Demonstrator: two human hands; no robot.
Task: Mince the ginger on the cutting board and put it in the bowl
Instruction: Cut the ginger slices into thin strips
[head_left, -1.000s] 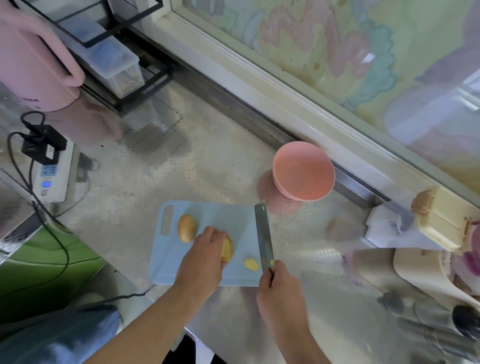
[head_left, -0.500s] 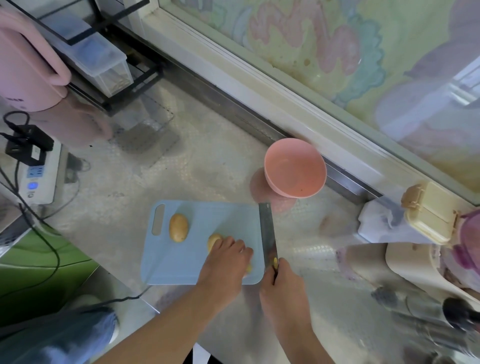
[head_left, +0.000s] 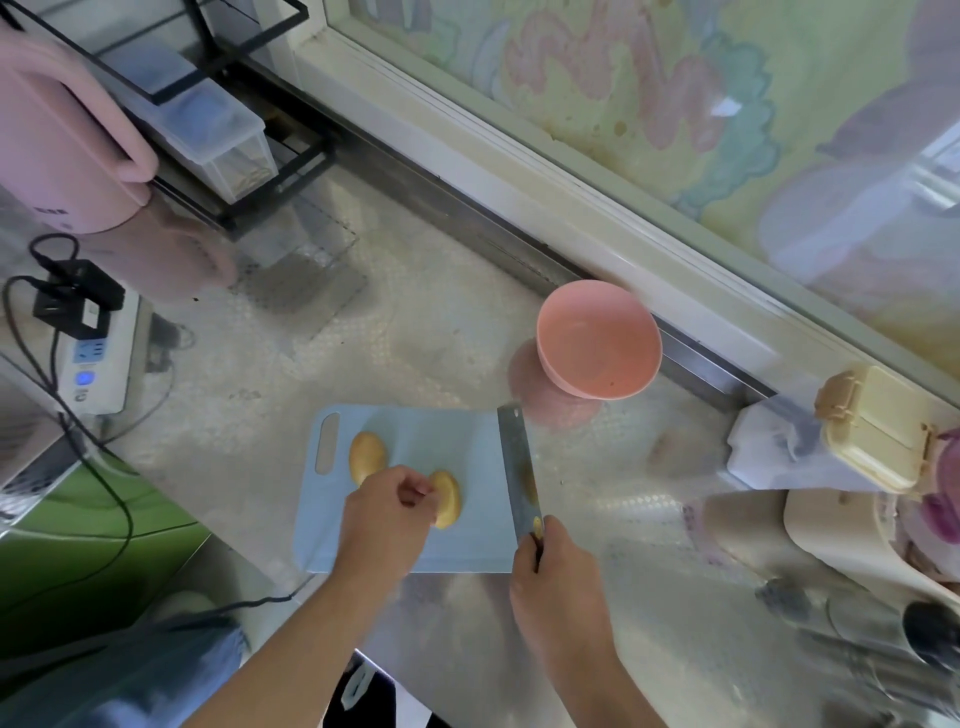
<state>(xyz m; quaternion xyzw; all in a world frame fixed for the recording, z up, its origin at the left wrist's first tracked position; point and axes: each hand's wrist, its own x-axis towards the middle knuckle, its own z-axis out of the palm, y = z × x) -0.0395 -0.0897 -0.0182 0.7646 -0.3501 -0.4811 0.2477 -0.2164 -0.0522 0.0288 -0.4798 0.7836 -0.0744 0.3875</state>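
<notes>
Now, left to right:
Whole ginger (head_left: 367, 457): near the cutting board (head_left: 467, 447) handle, untouched.
Left hand (head_left: 384, 519): your curled fingers pinch the ginger half (head_left: 448, 499), lying lengthwise just to its right.
Right hand (head_left: 556, 577): gripping the knife (head_left: 514, 467), at the board's right edge.
Bowl (head_left: 597, 340): beyond the knife tip, on the tabletop.
</notes>
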